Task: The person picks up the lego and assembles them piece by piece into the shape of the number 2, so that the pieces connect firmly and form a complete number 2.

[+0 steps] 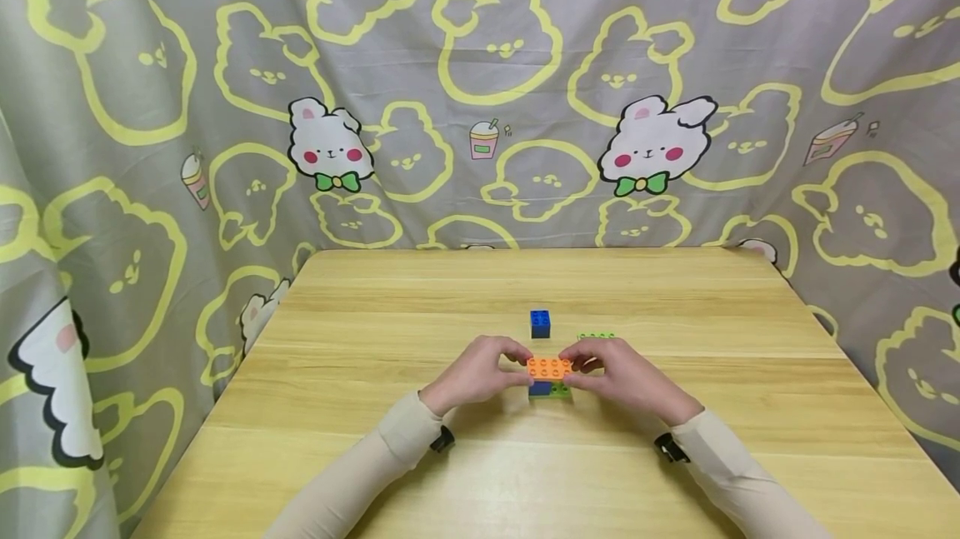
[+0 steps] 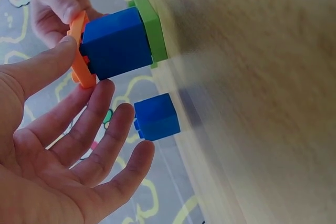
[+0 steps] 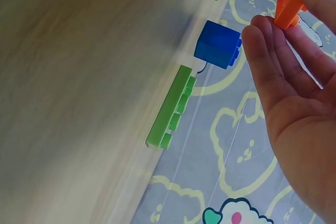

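Both hands hold a flat orange building brick [image 1: 549,368] with two rows of studs, one hand at each end. My left hand [image 1: 480,374] pinches its left end between thumb and index finger, the other fingers spread. At the opposite end, the thumb and fingers of my right hand [image 1: 621,376] grip it. Under the orange piece stands a blue brick [image 2: 118,43], on one side of a flat green brick [image 2: 150,24] lying on the table. In the left wrist view the orange piece is right at the blue brick's top, slightly tilted.
A second blue brick [image 1: 540,324] stands upright on the wooden table [image 1: 480,472] beyond the hands. A long flat green brick [image 3: 173,108] lies behind the right hand, partly hidden in the head view. A patterned curtain [image 1: 480,214] hangs around the table's far and side edges.
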`<state>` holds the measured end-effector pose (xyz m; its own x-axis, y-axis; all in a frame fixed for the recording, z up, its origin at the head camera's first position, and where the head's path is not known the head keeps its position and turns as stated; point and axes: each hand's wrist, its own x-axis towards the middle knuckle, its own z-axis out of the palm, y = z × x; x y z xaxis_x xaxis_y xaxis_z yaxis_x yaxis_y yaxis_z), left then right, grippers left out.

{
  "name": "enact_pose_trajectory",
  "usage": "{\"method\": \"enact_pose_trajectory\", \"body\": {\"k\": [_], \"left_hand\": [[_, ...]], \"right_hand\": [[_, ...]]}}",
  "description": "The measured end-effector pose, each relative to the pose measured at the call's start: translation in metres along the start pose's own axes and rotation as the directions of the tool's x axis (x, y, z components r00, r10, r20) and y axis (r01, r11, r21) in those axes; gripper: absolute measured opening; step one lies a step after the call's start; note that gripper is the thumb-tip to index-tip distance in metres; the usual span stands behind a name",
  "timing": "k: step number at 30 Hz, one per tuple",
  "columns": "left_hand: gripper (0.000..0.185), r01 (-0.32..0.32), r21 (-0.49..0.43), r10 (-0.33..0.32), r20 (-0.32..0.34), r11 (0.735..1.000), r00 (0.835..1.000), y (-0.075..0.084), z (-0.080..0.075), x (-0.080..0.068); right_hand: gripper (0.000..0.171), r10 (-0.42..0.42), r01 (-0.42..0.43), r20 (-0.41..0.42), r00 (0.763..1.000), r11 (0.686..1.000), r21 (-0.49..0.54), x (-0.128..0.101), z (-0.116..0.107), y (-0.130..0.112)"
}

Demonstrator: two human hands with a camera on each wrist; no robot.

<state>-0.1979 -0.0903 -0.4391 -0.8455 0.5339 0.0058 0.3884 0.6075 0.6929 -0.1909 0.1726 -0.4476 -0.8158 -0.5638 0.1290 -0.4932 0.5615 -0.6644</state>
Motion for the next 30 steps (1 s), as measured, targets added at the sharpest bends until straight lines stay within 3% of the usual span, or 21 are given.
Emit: {"method": "enact_pose_trajectory", "body": {"k": [30], "left_hand": [[0.027, -0.006, -0.007, 0.006, 0.011, 1.0, 1.0, -0.001, -0.0014, -0.0006]], "right_hand": [[0.029, -0.004, 0.004, 0.002, 1.0, 1.0, -0.016, 0.0003, -0.0001, -0.0017]]}}
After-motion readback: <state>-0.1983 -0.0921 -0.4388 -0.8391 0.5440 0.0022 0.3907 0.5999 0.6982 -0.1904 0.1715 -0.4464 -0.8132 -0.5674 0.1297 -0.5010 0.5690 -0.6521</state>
